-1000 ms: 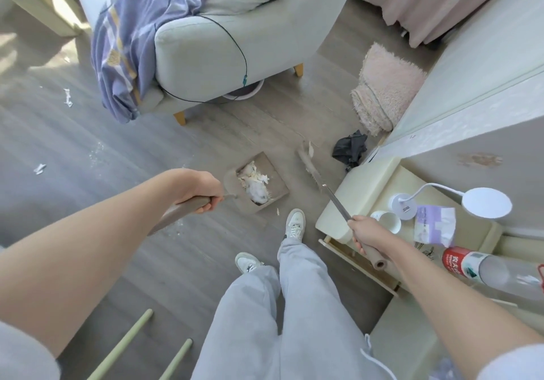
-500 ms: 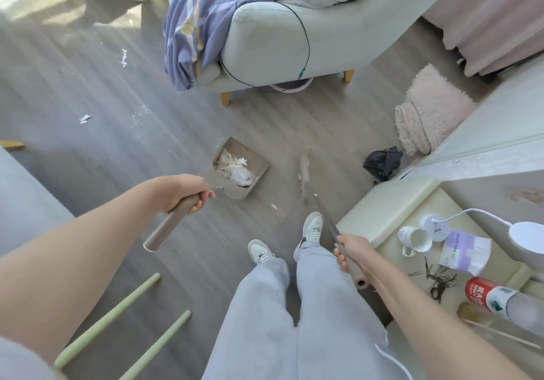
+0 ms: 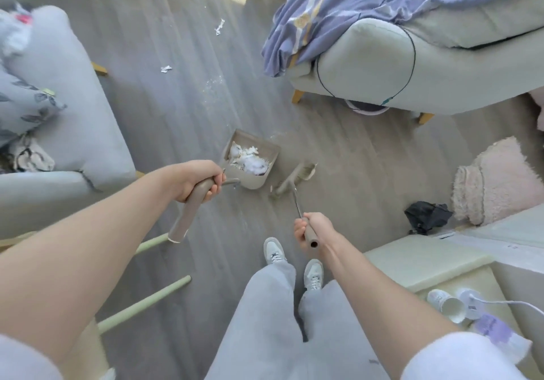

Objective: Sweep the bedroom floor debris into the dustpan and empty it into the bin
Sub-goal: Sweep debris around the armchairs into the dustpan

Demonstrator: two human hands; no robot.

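Left hand (image 3: 197,180): we are curling our fingers round the thick grey handle of the dustpan (image 3: 253,158), thumb side up, holding it out in front of us.
Right hand (image 3: 312,228): we are gripping the grey handle end of the broom (image 3: 293,180), fingers wrapped tight round it, the thin metal shaft running forward and down to the brush head.
Dustpan: it is sitting low over the floor (image 3: 182,108), open mouth pointing away from us; we cannot tell whether it is touching the boards.
Inside the dustpan: a heap of white paper scraps (image 3: 246,158) is lying in the pan, filling most of its bottom.
Broom: the brush head is lying just beside the dustpan, on its right, bristles toward the floor.
Loose debris: two white scraps (image 3: 165,68) are still lying on the floor well ahead of the dustpan, with a faint dusting of crumbs between them and the pan.
Armchair (image 3: 412,64): it is standing ahead on the right, with a purple blanket (image 3: 338,8) hanging over its arm.
Sofa (image 3: 59,108): it is standing on the left.
Table (image 3: 426,264): it is standing by our right arm, carrying a white cup (image 3: 447,304) lying on its side; we cannot tell what is in it.
Floor on the right: a pink rug (image 3: 497,179) is lying bunched up, with a black bag (image 3: 426,216) just beside it.
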